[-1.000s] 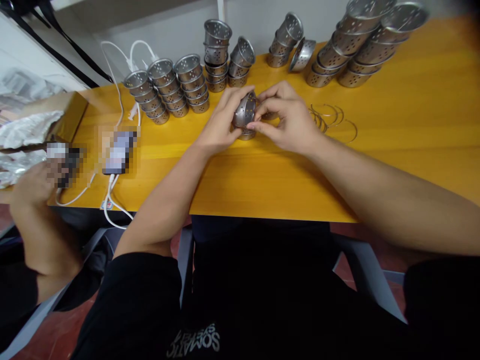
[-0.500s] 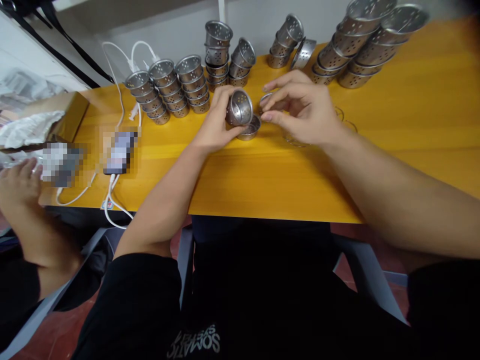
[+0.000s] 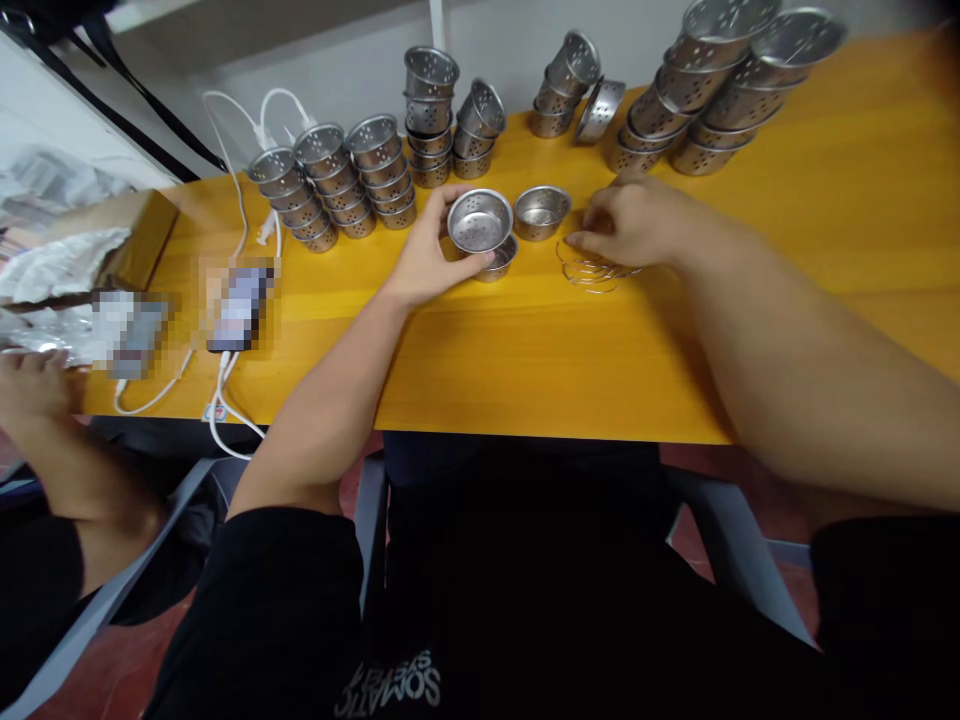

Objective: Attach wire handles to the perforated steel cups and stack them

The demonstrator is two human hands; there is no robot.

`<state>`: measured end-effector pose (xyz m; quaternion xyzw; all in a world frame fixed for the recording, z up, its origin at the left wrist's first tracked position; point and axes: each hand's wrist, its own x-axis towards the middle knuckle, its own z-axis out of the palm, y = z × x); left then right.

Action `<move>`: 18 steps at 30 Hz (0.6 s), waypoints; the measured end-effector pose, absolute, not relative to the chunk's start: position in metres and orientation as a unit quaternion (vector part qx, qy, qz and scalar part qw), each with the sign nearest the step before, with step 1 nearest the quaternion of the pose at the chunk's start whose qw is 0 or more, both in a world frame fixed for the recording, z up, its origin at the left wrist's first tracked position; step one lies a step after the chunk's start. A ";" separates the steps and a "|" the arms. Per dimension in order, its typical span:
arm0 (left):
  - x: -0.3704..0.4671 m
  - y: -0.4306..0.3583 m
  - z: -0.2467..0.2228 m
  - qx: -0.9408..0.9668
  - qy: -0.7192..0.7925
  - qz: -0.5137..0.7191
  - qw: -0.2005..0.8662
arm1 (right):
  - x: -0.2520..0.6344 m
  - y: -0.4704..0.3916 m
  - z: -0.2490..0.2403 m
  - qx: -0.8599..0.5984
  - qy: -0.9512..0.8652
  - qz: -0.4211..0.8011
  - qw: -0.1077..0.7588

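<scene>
My left hand (image 3: 429,255) is closed around a small perforated metal strainer cup (image 3: 481,222), its open mouth facing up towards me. Partly behind and below that one sits a second strainer cup (image 3: 501,262) on the table. A third strainer cup (image 3: 541,213) stands upright just to the right. Over a loose cluster of thin wire rings (image 3: 598,275) is my right hand (image 3: 634,222), its fingers curled in and the thumb close to the rings. Whether a ring is between its fingertips I cannot make out.
Stacked strainer cups (image 3: 386,170) line the back left, with taller stacks (image 3: 705,90) at the back right. One cup (image 3: 600,112) leans on its side. A phone (image 3: 241,308) with white cables lies left. Another person's hand (image 3: 34,385) is by plastic bags and a cardboard box (image 3: 142,240).
My right hand has moved right and away from the third cup, down to the wire rings. The cup in my left hand has tipped more upright.
</scene>
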<state>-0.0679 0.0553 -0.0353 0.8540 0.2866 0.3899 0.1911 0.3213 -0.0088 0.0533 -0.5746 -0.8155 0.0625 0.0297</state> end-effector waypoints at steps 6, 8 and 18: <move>-0.060 0.046 -0.031 0.860 0.293 0.361 0.211 | 0.312 -0.019 0.056 -0.605 -0.792 0.058 0.065; -0.061 0.043 -0.028 0.862 0.297 0.346 0.220 | 0.308 -0.025 0.059 -0.604 -0.789 0.048 0.101; -0.059 0.038 -0.030 0.861 0.304 0.319 0.253 | 0.274 -0.058 0.074 -0.454 -0.851 0.106 0.240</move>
